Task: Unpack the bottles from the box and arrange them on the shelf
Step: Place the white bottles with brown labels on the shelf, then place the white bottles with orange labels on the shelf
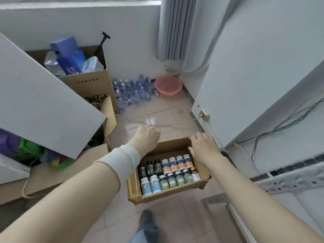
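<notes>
A small open cardboard box (168, 193) sits on the tiled floor below me. It holds several capped bottles (168, 172) standing in rows: dark ones, white ones with orange and blue labels, and green ones. My left hand (146, 135), with a white band on its wrist, is curled at the box's far left corner. My right hand (204, 148) lies over the far right corner, fingers draped over the rim. A white shelf with a perforated metal rail (289, 179) stands to the right.
A tall cardboard box (87, 81) with blue cartons stands at the back left, behind a slanted grey panel (43, 95). Several water bottles (133, 92) and a pink basin (168, 85) sit by the far wall. A cable (166, 124) crosses the floor. My shoe (146, 220) is near the box.
</notes>
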### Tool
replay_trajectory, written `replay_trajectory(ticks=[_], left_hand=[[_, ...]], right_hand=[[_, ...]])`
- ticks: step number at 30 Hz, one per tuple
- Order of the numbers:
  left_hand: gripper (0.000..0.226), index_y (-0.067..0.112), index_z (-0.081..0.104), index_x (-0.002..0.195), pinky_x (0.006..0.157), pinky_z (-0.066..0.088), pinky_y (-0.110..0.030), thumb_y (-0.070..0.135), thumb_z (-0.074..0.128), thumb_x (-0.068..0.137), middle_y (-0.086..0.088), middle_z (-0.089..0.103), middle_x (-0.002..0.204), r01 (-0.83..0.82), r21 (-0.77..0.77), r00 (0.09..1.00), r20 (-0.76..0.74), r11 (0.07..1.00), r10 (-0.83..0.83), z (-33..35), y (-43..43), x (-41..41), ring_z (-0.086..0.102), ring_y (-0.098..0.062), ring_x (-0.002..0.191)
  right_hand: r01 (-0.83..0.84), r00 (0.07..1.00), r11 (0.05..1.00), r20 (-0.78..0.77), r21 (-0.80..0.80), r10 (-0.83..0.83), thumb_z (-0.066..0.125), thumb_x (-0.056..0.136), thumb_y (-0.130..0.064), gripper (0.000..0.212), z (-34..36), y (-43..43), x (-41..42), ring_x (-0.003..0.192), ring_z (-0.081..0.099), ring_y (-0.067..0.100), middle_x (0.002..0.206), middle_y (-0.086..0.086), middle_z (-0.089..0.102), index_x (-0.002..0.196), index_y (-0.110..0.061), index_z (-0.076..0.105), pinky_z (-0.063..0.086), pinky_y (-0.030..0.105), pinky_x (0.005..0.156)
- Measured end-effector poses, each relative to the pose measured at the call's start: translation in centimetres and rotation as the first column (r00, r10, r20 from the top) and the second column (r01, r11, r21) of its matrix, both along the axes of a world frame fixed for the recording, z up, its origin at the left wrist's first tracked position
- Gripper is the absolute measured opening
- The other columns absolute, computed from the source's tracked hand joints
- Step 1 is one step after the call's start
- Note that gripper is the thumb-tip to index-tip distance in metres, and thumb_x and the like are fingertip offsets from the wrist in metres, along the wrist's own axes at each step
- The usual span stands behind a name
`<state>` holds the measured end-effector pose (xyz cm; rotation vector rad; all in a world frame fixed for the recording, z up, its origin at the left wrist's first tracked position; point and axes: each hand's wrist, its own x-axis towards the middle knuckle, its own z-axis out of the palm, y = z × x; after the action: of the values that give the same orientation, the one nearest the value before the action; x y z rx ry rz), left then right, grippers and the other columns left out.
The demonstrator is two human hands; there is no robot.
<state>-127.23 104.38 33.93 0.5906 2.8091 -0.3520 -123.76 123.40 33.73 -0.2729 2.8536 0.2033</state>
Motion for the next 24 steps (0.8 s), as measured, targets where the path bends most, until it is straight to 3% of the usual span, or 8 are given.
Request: replay_trajectory(ticks=[8,15,18,24], left_hand=[[0.032,0.010,0.051,0.123,0.094,0.041,-0.038,0.024,0.046,0.095,-0.010,0.056,0.126,-0.193,0.024,0.925,0.337,0.981,0.174,-13.1,-0.5,-2.8,0.051,-0.029,0.118],[0.033,0.010,0.049,0.124,0.093,0.042,-0.039,0.027,0.046,0.095,-0.010,0.055,0.127,-0.411,-0.003,0.735,0.590,0.912,0.334,-22.3,3.5,-3.1,0.050,-0.030,0.119],[0.035,0.010,0.048,0.126,0.093,0.042,-0.039,0.028,0.046,0.096,-0.011,0.054,0.128,-0.463,-0.015,0.675,0.642,0.886,0.364,-25.7,4.9,-3.8,0.049,-0.029,0.120],[0.039,0.016,0.047,0.129,0.097,0.040,-0.035,0.033,0.049,0.094,-0.007,0.051,0.127,-0.586,0.122,0.677,0.616,0.801,0.402,-34.1,5.4,-7.4,0.045,-0.026,0.121]], right_hand=[[-0.015,0.934,0.996,0.357,0.089,-0.018,0.041,0.095,-0.023,0.038,-12.9,1.2,-3.8,0.122,0.042,0.029,0.132,0.011,0.045,0.131,-0.012,0.039,0.037,0.040,0.099],[-0.110,0.829,0.992,0.556,0.066,0.056,0.041,0.095,-0.024,0.041,-21.1,4.0,-6.5,0.125,0.041,0.029,0.135,0.013,0.044,0.133,-0.009,0.037,0.037,0.039,0.098],[-0.128,0.794,0.991,0.602,0.029,0.085,0.041,0.096,-0.026,0.042,-24.5,4.6,-7.7,0.125,0.041,0.029,0.135,0.012,0.044,0.133,-0.009,0.036,0.037,0.039,0.098],[-0.110,0.807,0.982,0.564,-0.152,0.178,0.051,0.091,-0.036,0.055,-33.3,4.6,-11.4,0.131,0.032,0.029,0.136,0.013,0.042,0.135,-0.007,0.037,0.031,0.035,0.106]])
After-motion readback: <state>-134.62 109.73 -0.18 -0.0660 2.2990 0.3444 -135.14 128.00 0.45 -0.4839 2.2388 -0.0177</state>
